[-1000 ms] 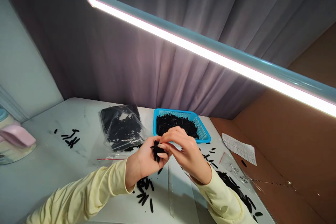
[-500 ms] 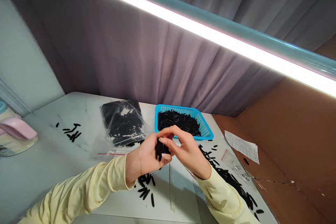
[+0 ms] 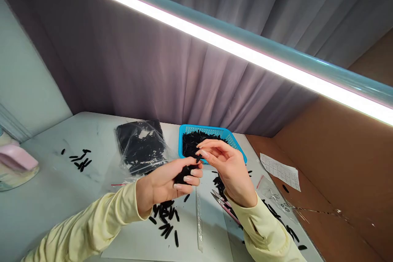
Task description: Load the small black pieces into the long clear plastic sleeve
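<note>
My left hand (image 3: 172, 180) is curled round a cluster of black pieces (image 3: 183, 175), palm up, over the white table (image 3: 101, 196). Thumb and fingertips of my right hand (image 3: 229, 168) pinch one small black piece (image 3: 199, 158) just above the left fingertips. Behind both hands stands a blue basket (image 3: 243, 153) heaped with black strips. A clear plastic bag (image 3: 144, 147) with black pieces lies left of it. Loose black strips (image 3: 166, 217) are scattered below my left hand, and pink-handled scissors (image 3: 226, 205) lie partly under my right forearm.
A narrow clear strip (image 3: 199, 221) lies before my hands. At right are a printed paper (image 3: 281, 170), a small clear bag (image 3: 273, 196) and more black strips. Several strips (image 3: 80, 159) and a pink-handled container (image 3: 18, 163) are at left. A bright lamp (image 3: 233, 49) hangs overhead.
My right hand has moved right and up from the left palm, with a black piece now between its fingertips. My left fingers have curled further round the cluster. The scissors have come into view.
</note>
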### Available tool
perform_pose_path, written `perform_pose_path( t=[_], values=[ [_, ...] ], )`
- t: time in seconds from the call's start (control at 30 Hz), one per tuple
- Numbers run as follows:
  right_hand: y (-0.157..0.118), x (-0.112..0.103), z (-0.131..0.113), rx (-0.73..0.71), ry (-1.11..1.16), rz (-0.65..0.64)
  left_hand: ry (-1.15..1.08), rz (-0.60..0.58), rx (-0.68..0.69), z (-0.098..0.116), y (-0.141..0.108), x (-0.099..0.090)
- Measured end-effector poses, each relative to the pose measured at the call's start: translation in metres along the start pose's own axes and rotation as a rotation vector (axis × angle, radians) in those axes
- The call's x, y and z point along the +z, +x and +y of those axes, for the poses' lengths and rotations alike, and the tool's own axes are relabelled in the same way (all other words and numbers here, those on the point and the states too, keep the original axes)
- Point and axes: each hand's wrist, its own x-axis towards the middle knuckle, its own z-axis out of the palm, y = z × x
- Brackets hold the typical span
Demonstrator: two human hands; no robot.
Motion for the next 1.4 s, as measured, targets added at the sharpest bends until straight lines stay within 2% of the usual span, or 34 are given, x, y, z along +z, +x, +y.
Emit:
perform_pose_path(
  t=[0.07,0.27,0.4,0.53,0.87,1.1,1.4],
  values=[
    [0.0,-0.001,0.0,-0.02,0.011,0.03,0.107,0.008,0.064,0.003,-0.006,0.003],
    [-0.002,-0.001,-0.002,-0.066,-0.012,0.166,0.555,0.137,0.368,0.001,-0.02,0.014],
    [-0.005,0.0,-0.006,-0.099,-0.057,0.164,0.665,0.207,0.436,-0.003,-0.02,0.016],
    [-0.007,-0.004,-0.014,-0.071,-0.1,0.098,0.704,0.22,0.457,-0.002,-0.021,0.015],
    [-0.009,-0.01,-0.024,0.1,-0.218,-0.193,0.777,0.231,0.416,0.0,-0.028,0.018],
    [-0.013,-0.009,-0.027,0.121,-0.258,-0.229,0.804,0.187,0.363,0.002,-0.026,0.016],
    [-0.014,-0.007,-0.027,0.126,-0.221,-0.228,0.731,0.135,0.277,0.003,-0.029,0.01]
  ],
)
